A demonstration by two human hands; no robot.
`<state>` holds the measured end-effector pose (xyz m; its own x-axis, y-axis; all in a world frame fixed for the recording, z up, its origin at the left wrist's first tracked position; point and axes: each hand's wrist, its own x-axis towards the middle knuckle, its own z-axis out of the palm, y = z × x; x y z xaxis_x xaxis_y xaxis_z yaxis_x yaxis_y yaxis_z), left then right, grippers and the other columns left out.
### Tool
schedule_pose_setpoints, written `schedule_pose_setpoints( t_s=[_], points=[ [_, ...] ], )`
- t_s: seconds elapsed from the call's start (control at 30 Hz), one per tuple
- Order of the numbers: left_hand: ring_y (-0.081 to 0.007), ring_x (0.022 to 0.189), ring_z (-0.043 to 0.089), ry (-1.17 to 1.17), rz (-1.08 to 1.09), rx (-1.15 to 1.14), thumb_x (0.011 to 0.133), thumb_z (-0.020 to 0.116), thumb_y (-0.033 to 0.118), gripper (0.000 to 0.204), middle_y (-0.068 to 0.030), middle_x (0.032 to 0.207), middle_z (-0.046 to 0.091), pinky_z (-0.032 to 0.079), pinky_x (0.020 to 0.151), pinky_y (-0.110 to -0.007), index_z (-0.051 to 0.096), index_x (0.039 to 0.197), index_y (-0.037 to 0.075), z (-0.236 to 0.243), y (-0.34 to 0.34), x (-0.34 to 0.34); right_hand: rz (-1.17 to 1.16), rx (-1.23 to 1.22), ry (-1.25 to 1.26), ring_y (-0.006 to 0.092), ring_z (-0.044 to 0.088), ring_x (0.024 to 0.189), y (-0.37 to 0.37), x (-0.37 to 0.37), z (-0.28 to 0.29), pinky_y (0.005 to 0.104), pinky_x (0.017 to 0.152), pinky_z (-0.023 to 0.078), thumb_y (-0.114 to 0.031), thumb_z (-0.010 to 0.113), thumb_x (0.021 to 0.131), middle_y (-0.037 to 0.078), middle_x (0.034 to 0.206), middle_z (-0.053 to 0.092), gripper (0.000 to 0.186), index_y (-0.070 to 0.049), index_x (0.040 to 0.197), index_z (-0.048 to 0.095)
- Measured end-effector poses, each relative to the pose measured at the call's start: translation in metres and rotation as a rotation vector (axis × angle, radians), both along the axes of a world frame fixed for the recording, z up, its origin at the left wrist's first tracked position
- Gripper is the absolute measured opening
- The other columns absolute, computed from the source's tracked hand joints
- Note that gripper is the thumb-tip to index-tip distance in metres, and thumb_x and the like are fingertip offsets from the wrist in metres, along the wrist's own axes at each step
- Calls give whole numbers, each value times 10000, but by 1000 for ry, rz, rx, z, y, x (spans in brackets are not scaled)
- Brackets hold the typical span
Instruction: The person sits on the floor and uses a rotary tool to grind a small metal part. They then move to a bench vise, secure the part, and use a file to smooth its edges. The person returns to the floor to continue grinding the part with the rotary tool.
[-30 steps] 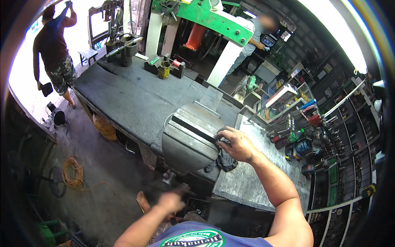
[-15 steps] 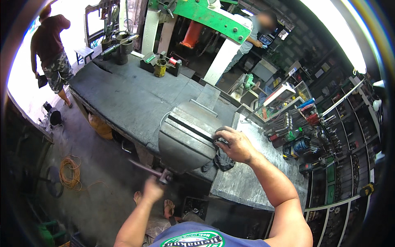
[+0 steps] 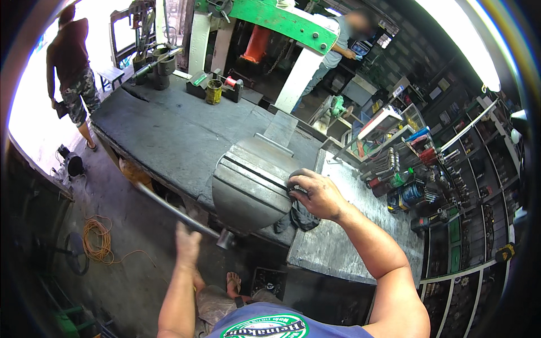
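Lower left of centre, the blurred left hand (image 3: pixel 187 242) meets a metal bar handle (image 3: pixel 164 203); how far its fingers close, I cannot tell. Mid-frame, this handle joins a grey bench vise (image 3: pixel 251 200) at the edge of a dark workbench (image 3: pixel 174 132). The right hand (image 3: pixel 320 194) curls thumb and fingers around a small dark part (image 3: pixel 292 181) at the vise's right end. Top centre, a green beam (image 3: pixel 282 21) spans white posts (image 3: pixel 300 79).

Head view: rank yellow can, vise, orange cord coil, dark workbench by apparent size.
1. dark workbench
2. vise
3. orange cord coil
4. yellow can

Apparent size only; the can sits farther off than the vise.
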<state>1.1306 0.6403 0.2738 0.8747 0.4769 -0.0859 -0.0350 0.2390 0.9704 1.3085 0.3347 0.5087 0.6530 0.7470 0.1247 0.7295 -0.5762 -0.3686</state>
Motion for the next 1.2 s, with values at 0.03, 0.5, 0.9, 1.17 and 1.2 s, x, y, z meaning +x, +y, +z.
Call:
schedule_pose_setpoints(
  t_s=[0.03, 0.5, 0.9, 1.17, 1.2],
  points=[
    [-264, 1025, 695, -174, -64, -122, 843, 624, 96, 626, -155, 1272, 692, 578, 951, -387, 557, 1444, -65, 16, 17, -1, 4, 6, -1, 387, 729, 1004, 0, 0, 0, 460, 855, 603, -167, 759, 970, 115, 1185, 710, 237, -84, 1188, 718],
    [-308, 1261, 670, 64, -25, -633, 971, 621, 102, 500, -173, 1393, 672, 564, 1021, -447, 557, 1459, 17, -70, 4, 18, 36, 6, -30, 387, 738, 1007, -3, 13, 1, 452, 864, 616, -188, 769, 961, 132, 1176, 710, 276, -76, 1208, 717],
    [-149, 733, 530, -102, 176, -775, 953, 659, 230, 122, 11, 795, 536, 458, 750, -347, 566, 940, 154, 4, 43, 50, -18, 63, 40, 401, 724, 1035, -9, 15, -6, 474, 902, 604, -211, 784, 958, 144, 1182, 707, 302, -78, 1216, 700],
    [-172, 823, 570, -5, 281, -772, 950, 658, 215, 143, -11, 841, 564, 487, 859, -368, 597, 1033, 115, 49, 70, 52, -463, 34, 317, 329, 760, 1044, -62, -19, 10, 410, 964, 582, -98, 664, 961, 228, 1148, 774, 360, 45, 1290, 683],
    [-174, 823, 567, -70, 268, -670, 945, 667, 223, 161, -9, 842, 561, 488, 856, -375, 596, 1039, 114, 52, 72, 53, -471, 31, 388, 273, 761, 1015, -69, -29, 13, 392, 937, 586, -66, 658, 975, 189, 1120, 791, 315, 43, 1267, 703]
  ],
)
